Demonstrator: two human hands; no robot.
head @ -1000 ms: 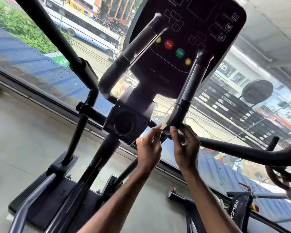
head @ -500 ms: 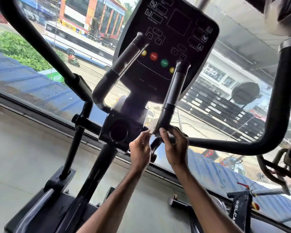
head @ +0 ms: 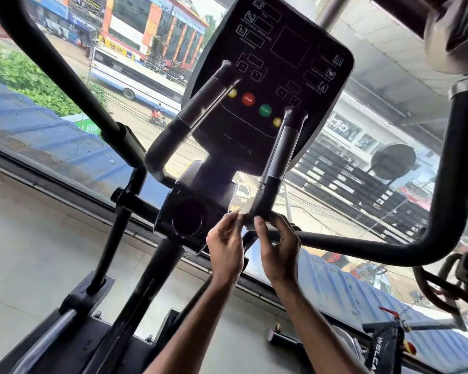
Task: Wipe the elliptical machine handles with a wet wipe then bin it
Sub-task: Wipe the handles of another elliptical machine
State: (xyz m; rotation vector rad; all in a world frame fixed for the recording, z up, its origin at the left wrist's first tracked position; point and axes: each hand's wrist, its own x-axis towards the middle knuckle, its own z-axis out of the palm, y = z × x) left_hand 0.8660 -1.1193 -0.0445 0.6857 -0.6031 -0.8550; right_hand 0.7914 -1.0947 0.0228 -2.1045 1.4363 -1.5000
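Observation:
A black elliptical machine fills the view, its console (head: 276, 85) carrying red and green buttons. Two short fixed handles rise in front of the console, the left one (head: 189, 122) and the right one (head: 280, 155). My left hand (head: 226, 247) pinches a small white wet wipe (head: 246, 208) against the base of the right fixed handle. My right hand (head: 277, 244) curls its fingers around the same bar just below, thumb up beside the wipe. Most of the wipe is hidden by my fingers.
Long moving handles sweep past, the left one (head: 57, 66) and the right one (head: 459, 168). A big window (head: 52, 147) faces a street with a bus. Grey floor (head: 30, 252) lies at the left; another machine (head: 384, 344) stands at the lower right.
The view has tilted up and shifted, bringing the right moving handle into sight. Both hands stay at the base of the right fixed handle with the wipe.

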